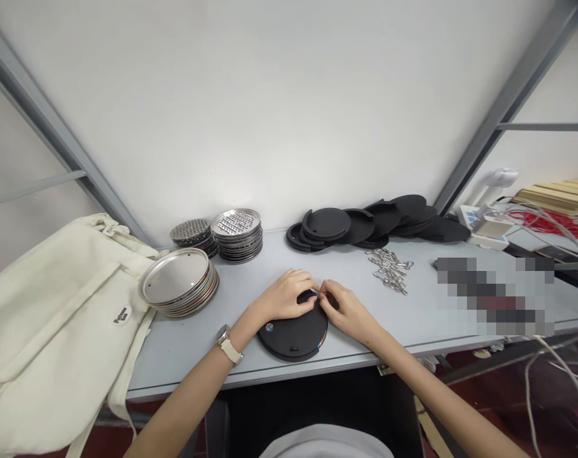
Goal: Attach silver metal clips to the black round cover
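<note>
On the table [407, 324], close to its near edge, a black disc [289, 343] lies face up under the person's left hand [295, 298], which is closed over its far part, thumb on top. The right hand [340, 306] has its fingertips bunched against the disc's far right rim, beside a small silvery piece [314, 292] (too little of it shows to tell whether those fingers grip it). Beyond, loose metal clips [391, 270] lie to the right, near more black discs [327, 224], with stacked metal discs [174, 277] off left.
</note>
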The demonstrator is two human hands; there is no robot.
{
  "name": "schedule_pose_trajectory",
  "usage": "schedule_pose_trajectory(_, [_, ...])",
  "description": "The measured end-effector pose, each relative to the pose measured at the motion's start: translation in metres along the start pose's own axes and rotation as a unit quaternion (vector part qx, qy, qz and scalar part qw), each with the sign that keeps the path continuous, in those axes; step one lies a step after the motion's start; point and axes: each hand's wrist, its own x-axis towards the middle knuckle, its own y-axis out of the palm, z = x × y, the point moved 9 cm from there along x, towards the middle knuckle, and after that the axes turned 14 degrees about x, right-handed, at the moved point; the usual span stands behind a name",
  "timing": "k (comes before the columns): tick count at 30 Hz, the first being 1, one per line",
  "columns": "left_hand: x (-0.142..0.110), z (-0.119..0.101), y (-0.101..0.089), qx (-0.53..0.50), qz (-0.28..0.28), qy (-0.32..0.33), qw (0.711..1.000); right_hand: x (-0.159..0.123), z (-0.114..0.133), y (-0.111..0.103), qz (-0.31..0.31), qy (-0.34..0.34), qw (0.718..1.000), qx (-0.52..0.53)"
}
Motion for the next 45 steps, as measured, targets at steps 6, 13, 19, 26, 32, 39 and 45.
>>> schedule_pose_trajectory(6, [0.0001, -0.0001, -0.0004, -0.037, -0.007, 0.001, 0.999, -0.0005, -0.0026, 0.0015, 0.004, 0.01, 1.0, 0.007])
schedule_pose_trajectory(13, [-0.0019, 0.0029, 0.0016, -0.065, -0.005, -0.013, 0.998, -0.0009, -0.0039, 0.0014, 0.0, 0.024, 1.0, 0.007])
schedule_pose_trajectory(19, [-0.0019, 0.0051, 0.0028, -0.069, -0.006, -0.019, 0.997, -0.0003, -0.0044, 0.0014, -0.002, 0.033, 0.999, 0.005])
schedule_pose_trajectory(26, [-0.0018, 0.0051, 0.0022, -0.054, -0.013, -0.022, 0.998, -0.0019, -0.0045, 0.0015, -0.005, 0.034, 0.999, -0.006])
schedule_pose_trajectory(32, [-0.0008, 0.0026, -0.0012, -0.033, -0.021, -0.013, 0.999, -0.0008, -0.0036, 0.0032, 0.001, 0.034, 0.999, -0.009])
schedule_pose_trajectory(39, [0.0001, 0.0011, -0.0024, -0.004, -0.017, -0.013, 1.0, -0.0013, -0.0046, 0.0036, 0.002, 0.031, 0.999, -0.007])
schedule_pose_trajectory(45, [0.0007, -0.0013, -0.0035, 0.014, -0.015, -0.006, 1.0, -0.0003, -0.0046, 0.0028, 0.01, 0.031, 0.999, 0.006])
